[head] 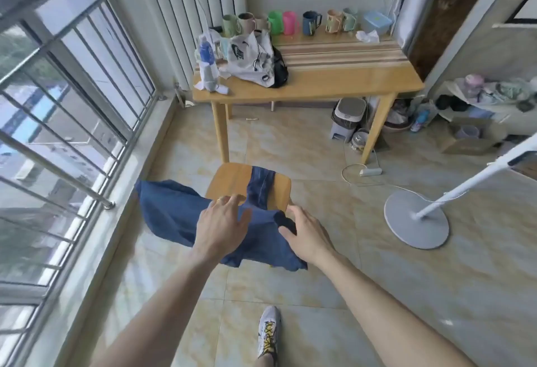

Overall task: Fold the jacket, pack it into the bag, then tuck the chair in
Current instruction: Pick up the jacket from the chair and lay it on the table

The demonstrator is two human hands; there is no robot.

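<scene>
- Blue jacket [177,212]: unfolded, draped over the back of the chair, one part hanging onto the seat, the rest spread out to the window side and down toward the floor.
- Chair [232,178]: light wood, standing on the tiled floor in front of the table, apart from it.
- Left hand [222,221]: palm down on the jacket at the chair back, fingers spread and loose, a ring on one finger; not gripping anything.
- Right hand [306,233]: on the jacket's right edge; fingers bent into the cloth and the thumb against a fold, seemingly pinching it, though the blur leaves the grip uncertain.
- Table [348,79]: wooden, striped toward the rear, set against the wall.
- Bag [250,58]: white with black print, slumped on the table's left part, a dark item just behind it.
- Mugs [290,22]: a row of coloured ones along the table's rear edge.
- Fan stand [415,221]: round grey base on the floor, right of the chair.
</scene>
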